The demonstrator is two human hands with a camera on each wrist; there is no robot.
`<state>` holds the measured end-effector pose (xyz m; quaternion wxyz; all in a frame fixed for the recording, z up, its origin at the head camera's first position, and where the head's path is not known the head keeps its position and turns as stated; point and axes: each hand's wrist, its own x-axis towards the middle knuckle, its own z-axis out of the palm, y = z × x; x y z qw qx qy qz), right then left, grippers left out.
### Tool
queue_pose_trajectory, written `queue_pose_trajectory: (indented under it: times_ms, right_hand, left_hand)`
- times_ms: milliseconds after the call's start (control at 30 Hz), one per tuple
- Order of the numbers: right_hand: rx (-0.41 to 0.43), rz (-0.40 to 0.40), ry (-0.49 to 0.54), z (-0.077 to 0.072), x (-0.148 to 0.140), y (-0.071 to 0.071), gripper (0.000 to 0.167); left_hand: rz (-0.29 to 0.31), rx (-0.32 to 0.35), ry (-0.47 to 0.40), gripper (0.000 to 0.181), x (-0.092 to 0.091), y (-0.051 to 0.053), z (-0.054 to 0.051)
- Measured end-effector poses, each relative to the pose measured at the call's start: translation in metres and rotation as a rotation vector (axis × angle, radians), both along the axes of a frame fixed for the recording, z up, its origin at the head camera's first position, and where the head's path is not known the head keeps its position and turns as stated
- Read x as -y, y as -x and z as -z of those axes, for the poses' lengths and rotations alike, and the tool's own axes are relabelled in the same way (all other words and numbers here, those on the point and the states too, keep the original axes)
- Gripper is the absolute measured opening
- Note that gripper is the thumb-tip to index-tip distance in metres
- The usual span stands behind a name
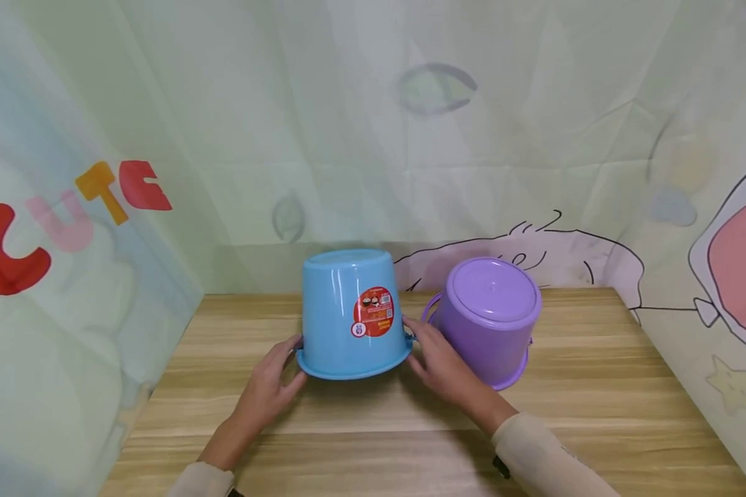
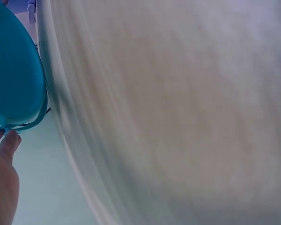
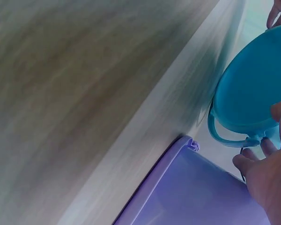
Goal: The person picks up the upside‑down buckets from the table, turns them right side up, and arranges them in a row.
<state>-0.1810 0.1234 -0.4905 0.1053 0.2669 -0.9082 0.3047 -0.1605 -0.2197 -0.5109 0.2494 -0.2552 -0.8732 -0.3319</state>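
Note:
A light blue plastic bucket [image 1: 338, 314] is bottom-up between my hands, a round red label on its side. Its rim is raised off the table, and the wrist views look at its open side. My left hand [image 1: 269, 386] grips the rim at the left handle joint. On the opposite side my right hand [image 1: 438, 362] grips the rim by the other joint, with the thumb toward me. The blue handle [image 3: 225, 138] hangs on the far side in the right wrist view. A purple bucket [image 1: 488, 338] stands upside down just right of my right hand.
The wood-grain table [image 1: 360, 449] runs back to a pale printed curtain [image 1: 348, 138], which also hangs along both sides. The purple bucket's handle [image 1: 432, 307] sticks out at its left, close to my right fingers.

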Motion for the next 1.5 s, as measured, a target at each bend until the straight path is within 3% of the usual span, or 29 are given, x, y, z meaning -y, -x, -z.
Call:
queue_pose_trajectory:
  times_ms: [200,500,833,1033,1233,1500]
  right_hand:
    - [-0.042,0.012,-0.007,0.001,0.001,-0.003,0.070]
    - [-0.034,0.004,0.053,0.005,-0.002,-0.005,0.070]
    - [-0.039,-0.032,0.115,0.003,-0.003,-0.005,0.069]
    - [-0.082,-0.009,0.128,-0.004,-0.002,-0.007,0.069]
    - [-0.124,0.023,0.127,-0.011,-0.001,-0.009,0.069]
    - [-0.205,0.020,0.203,-0.013,-0.001,-0.010,0.067]
  left_hand:
    - [-0.014,-0.063,0.045,0.069,-0.001,0.001,0.001]
    - [-0.049,-0.049,0.065,0.069,-0.003,-0.001,-0.001]
    - [-0.013,-0.109,0.067,0.078,-0.005,-0.003,-0.003]
    - [-0.042,-0.111,0.044,0.071,-0.007,-0.005,-0.014]
    - [-0.075,-0.160,0.003,0.065,-0.009,-0.006,-0.028]
    - [-0.100,-0.196,-0.037,0.063,-0.014,-0.011,-0.044]
